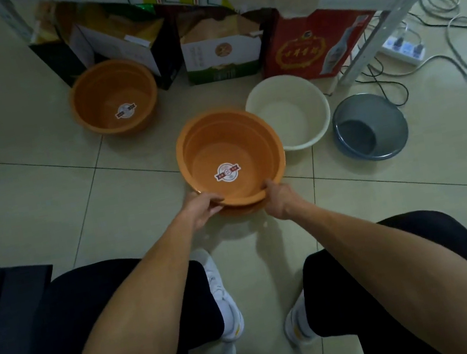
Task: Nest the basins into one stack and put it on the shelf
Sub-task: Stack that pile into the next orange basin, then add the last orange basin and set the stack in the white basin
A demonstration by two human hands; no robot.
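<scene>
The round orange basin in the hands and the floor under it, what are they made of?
The round orange basin looks like thin moulded plastic: one even colour, a smooth matte wall, a rolled rim and a sticker inside. The pale floor looks like glazed ceramic tile: it is glossy and crossed by dark grout lines. Neither can be confirmed by sight alone.
</scene>
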